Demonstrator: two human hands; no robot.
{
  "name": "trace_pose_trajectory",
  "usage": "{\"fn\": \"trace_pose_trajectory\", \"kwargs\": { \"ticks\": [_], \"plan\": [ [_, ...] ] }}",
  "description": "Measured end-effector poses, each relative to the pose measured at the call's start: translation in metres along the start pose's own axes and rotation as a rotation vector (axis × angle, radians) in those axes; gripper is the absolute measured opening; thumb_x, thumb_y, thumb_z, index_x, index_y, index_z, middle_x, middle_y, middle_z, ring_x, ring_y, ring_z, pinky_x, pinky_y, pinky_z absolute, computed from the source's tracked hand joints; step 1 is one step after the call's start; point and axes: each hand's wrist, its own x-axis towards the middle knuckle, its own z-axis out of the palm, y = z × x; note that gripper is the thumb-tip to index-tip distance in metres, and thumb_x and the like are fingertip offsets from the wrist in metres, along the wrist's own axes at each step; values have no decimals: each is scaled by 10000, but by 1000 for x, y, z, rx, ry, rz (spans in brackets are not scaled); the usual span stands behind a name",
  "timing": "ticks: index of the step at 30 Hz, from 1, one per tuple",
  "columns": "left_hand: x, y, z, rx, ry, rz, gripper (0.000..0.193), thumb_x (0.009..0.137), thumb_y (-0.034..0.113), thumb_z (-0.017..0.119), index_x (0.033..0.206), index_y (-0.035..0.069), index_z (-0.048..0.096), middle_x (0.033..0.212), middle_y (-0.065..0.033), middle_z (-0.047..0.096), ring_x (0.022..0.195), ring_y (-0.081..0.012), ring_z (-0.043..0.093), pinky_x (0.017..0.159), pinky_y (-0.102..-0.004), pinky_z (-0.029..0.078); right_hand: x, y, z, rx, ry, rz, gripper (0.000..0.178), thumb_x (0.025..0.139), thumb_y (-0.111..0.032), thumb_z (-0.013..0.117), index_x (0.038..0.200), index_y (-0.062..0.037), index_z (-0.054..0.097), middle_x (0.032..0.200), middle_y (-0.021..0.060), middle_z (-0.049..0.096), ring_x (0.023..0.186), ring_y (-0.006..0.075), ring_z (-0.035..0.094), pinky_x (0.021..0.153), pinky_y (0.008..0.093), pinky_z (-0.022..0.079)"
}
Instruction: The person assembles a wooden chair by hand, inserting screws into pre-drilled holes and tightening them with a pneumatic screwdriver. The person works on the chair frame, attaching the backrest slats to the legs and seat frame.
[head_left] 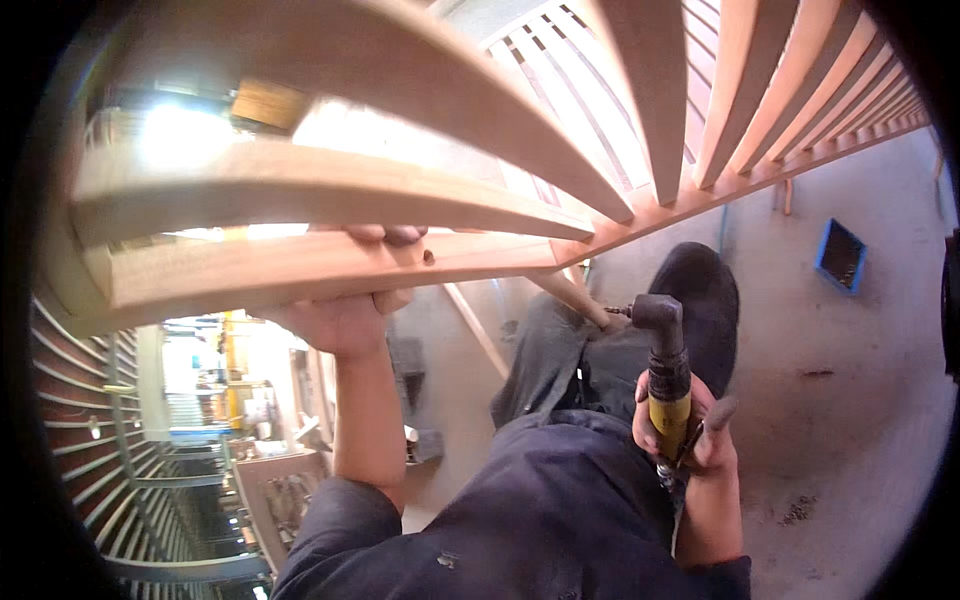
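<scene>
A long pale wooden rail (480, 256) crosses in front of me, with several wooden slats (655, 95) rising from it. My left hand (345, 322) is wrapped round the rail from below, its fingertips showing over the far side. Just right of those fingertips is a small dark hole in the rail. Lower and to the right, my right hand (712, 440) grips a right-angle drill (668, 382) with a yellow and black body. The drill's head is up and its bit points left, apart from the rail. A hose fitting shows at the drill's lower end.
Another slatted wooden piece (565, 75) stands beyond. A blue-rimmed bin (842, 256) sits on the floor (800, 400) at right. Metal racks (120, 430) line the left side. My dark shoe (695, 275) and a thin wooden strip (475, 330) are below the rail.
</scene>
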Motion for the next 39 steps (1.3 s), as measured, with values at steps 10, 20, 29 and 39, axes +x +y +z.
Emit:
{"fn": "trace_pose_trajectory", "kwargs": {
  "ticks": [10,20,29,39],
  "plan": [
    [-29,14,1,189,170,153,724,921,694,472,1528,317,351,1596,-71,327,1423,-383,350,1091,-792,186,1,21,-40,191,-156,240,985,753,-822,607,1264,11,485,825,76,578,684,130,565,596,273,467],
    [-17,17,9,403,138,40,815,918,735,428,1572,288,239,1595,-84,322,1453,-313,338,1110,-727,293,-11,40,-67,365,-145,345,1065,696,-763,721,1349,26,429,1032,121,578,729,171,598,624,311,491],
    [-35,33,-5,313,99,72,802,939,697,426,1571,236,251,1605,-154,268,1462,-330,313,1141,-702,261,-2,45,-71,558,-253,383,785,771,-453,783,1312,23,471,964,101,593,753,166,602,642,300,481],
    [-18,-7,25,561,341,221,727,955,567,530,1521,151,343,1482,-200,451,1317,-341,518,962,-638,533,-5,31,-64,429,-243,377,960,692,-690,782,1243,47,510,847,100,630,707,178,609,630,301,482]
  ]
}}
